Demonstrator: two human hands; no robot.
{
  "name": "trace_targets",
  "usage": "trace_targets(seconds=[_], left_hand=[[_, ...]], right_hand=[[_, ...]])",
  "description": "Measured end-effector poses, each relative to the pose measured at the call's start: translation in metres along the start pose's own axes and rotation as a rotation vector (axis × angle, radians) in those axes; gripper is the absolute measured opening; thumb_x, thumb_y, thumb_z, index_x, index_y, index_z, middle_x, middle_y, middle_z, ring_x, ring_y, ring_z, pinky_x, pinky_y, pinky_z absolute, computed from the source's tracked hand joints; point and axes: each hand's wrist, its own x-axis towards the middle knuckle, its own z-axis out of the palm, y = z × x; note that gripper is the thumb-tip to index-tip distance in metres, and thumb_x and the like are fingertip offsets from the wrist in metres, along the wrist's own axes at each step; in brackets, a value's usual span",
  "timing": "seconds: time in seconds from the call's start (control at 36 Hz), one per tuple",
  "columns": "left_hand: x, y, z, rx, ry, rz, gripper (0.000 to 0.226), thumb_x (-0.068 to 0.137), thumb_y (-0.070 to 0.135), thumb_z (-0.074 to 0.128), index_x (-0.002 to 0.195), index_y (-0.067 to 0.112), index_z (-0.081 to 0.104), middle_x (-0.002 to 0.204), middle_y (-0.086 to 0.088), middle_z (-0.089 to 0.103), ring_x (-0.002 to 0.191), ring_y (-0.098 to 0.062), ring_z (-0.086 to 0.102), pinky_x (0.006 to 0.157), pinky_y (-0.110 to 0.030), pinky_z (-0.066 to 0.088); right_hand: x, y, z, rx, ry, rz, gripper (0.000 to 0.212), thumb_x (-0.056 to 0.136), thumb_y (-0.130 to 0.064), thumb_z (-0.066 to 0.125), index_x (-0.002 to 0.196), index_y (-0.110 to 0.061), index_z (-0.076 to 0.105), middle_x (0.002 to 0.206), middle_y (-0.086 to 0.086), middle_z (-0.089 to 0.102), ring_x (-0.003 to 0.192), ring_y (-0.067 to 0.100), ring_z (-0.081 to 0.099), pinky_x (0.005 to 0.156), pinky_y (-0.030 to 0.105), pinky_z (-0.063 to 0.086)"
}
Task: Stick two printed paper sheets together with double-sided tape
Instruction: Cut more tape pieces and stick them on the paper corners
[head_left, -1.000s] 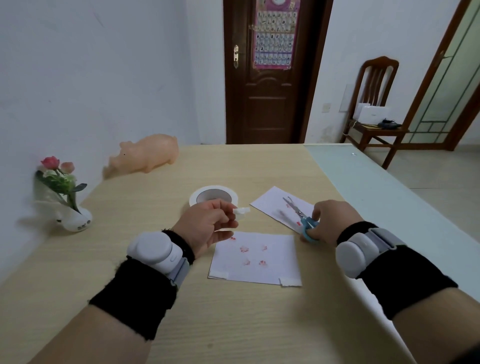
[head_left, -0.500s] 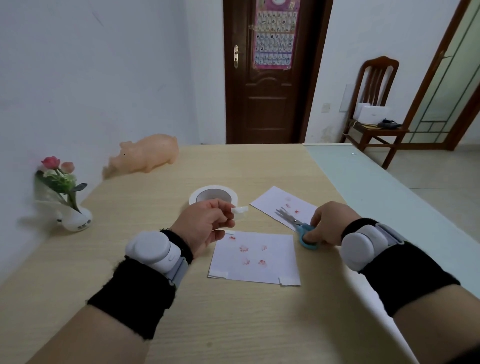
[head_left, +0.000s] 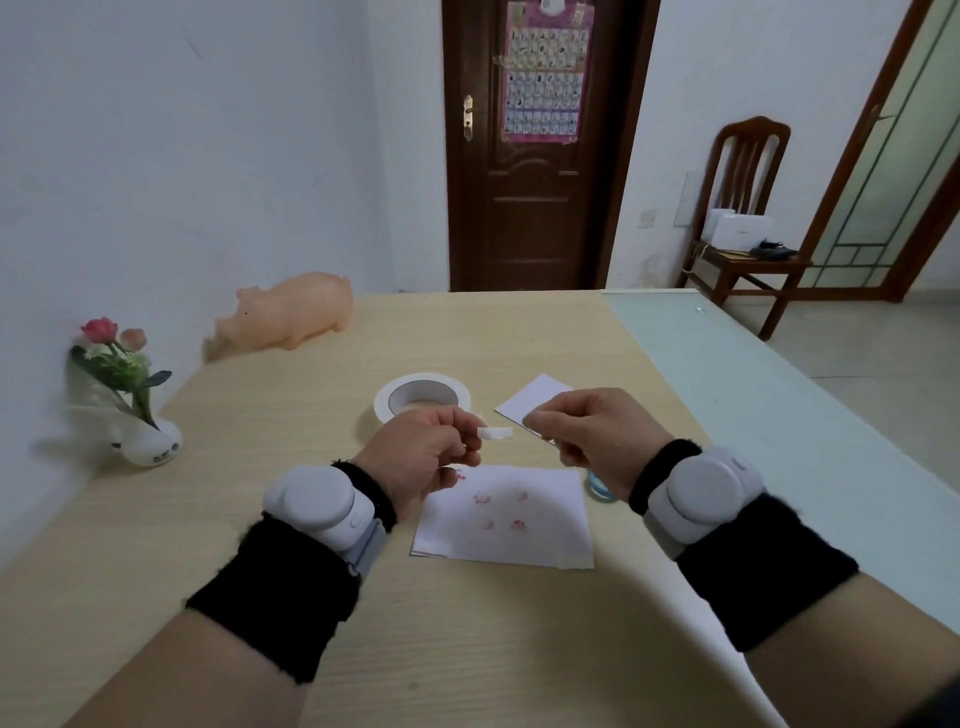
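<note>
Left hand pinches tape piece, long axis pointing at right hand, whose curled fingers sit just beside its free end; grip there unclear. Sheet lies flat beneath them.

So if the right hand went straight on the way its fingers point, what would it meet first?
Most likely the small tape piece pinched in the left hand: the right hand points leftward at it across a narrow gap. Depth is unclear from one view, so it could pass just beside it.
</note>
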Motion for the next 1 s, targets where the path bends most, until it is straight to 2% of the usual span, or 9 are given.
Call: trace_targets(seconds=[0.11,0.28,0.58,0.81,0.86,0.92,0.94,1.0], left_hand=[[-0.001,0.0,0.001,0.016,-0.009,0.005,0.038,0.081,-0.016,0.03,0.076,0.007,0.059,0.069,-0.003,0.054,0.054,-0.008,0.055,0.052,-0.022,0.033],[-0.001,0.001,0.001,0.031,-0.016,0.01,0.037,0.081,-0.015,0.03,0.078,0.006,0.06,0.068,-0.002,0.054,0.055,-0.007,0.056,0.052,-0.022,0.034],[-0.001,0.0,0.003,0.031,0.009,0.014,0.039,0.082,-0.013,0.032,0.084,0.007,0.065,0.078,-0.002,0.062,0.062,-0.009,0.057,0.054,-0.023,0.036],[-0.002,0.006,0.006,0.052,0.006,0.041,0.039,0.085,-0.009,0.037,0.087,0.011,0.07,0.084,-0.001,0.066,0.07,-0.01,0.056,0.056,-0.024,0.037],[-0.003,0.007,0.008,0.151,0.022,0.077,0.038,0.085,-0.006,0.04,0.092,0.016,0.07,0.089,0.002,0.066,0.073,-0.008,0.056,0.055,-0.02,0.039],[-0.001,0.004,0.009,0.36,0.059,0.159,0.038,0.087,-0.003,0.042,0.103,0.019,0.067,0.095,0.007,0.064,0.077,-0.004,0.054,0.055,-0.012,0.043],[0.0,0.002,0.01,0.497,0.077,0.221,0.039,0.088,-0.001,0.042,0.111,0.02,0.065,0.098,0.009,0.063,0.08,-0.003,0.054,0.06,-0.009,0.044],[0.001,-0.003,0.011,0.81,0.085,0.337,0.041,0.089,0.003,0.041,0.119,0.022,0.061,0.107,0.011,0.06,0.096,-0.008,0.055,0.08,-0.014,0.044]], right_hand=[[-0.001,0.001,0.006,-0.016,-0.021,-0.016,0.011,0.077,-0.021,0.072,0.068,-0.015,0.072,0.048,-0.005,0.049,0.049,0.013,0.043,0.057,0.025,0.04],[-0.001,0.002,0.01,-0.064,-0.017,-0.03,0.015,0.075,-0.023,0.073,0.062,-0.018,0.069,0.049,-0.004,0.05,0.05,0.013,0.044,0.058,0.029,0.038],[-0.006,-0.004,0.009,-0.085,0.026,-0.072,0.018,0.077,-0.019,0.072,0.061,-0.015,0.064,0.055,-0.004,0.048,0.054,0.015,0.043,0.056,0.027,0.037],[-0.008,-0.004,0.007,-0.081,0.075,-0.119,0.024,0.078,-0.015,0.069,0.056,-0.018,0.061,0.049,-0.01,0.046,0.05,0.012,0.039,0.05,0.023,0.035],[-0.007,-0.003,0.006,-0.065,0.085,-0.121,0.024,0.078,-0.014,0.068,0.056,-0.019,0.061,0.051,-0.007,0.048,0.051,0.013,0.04,0.053,0.025,0.036],[-0.007,-0.001,0.004,-0.042,0.099,-0.116,0.024,0.077,-0.013,0.068,0.055,-0.018,0.06,0.052,-0.005,0.048,0.052,0.014,0.04,0.053,0.024,0.036],[-0.006,-0.001,0.002,-0.022,0.109,-0.11,0.025,0.077,-0.011,0.067,0.055,-0.017,0.059,0.051,-0.005,0.047,0.052,0.015,0.039,0.053,0.024,0.035],[-0.004,0.0,-0.002,0.026,0.131,-0.088,0.025,0.078,-0.009,0.065,0.055,-0.015,0.057,0.047,-0.005,0.044,0.049,0.016,0.037,0.052,0.024,0.034]])
